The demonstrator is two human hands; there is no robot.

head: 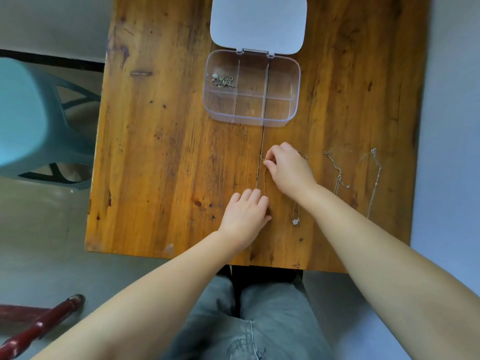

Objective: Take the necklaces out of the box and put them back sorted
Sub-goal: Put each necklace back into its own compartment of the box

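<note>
A clear plastic box (pixel 293 81) with several compartments stands open on the wooden table, its white lid (pixel 257 22) folded back. One silver necklace (pixel 223 81) lies bunched in the far left compartment. A thin gold necklace (pixel 264 178) lies stretched along the table's middle seam. My right hand (pixel 288 170) pinches its far end between thumb and fingers. My left hand (pixel 246 216) presses down on its near end. Three silver necklaces lie stretched out to the right: one with a white pendant (pixel 295 220), partly under my right arm, one in the middle (pixel 337 175), and one far right (pixel 375 183).
The wooden table (pixel 168 152) ends close to my lap at the front. A teal plastic stool (pixel 33 120) stands on the floor at the left. A dark red object (pixel 39 326) lies on the floor at the lower left.
</note>
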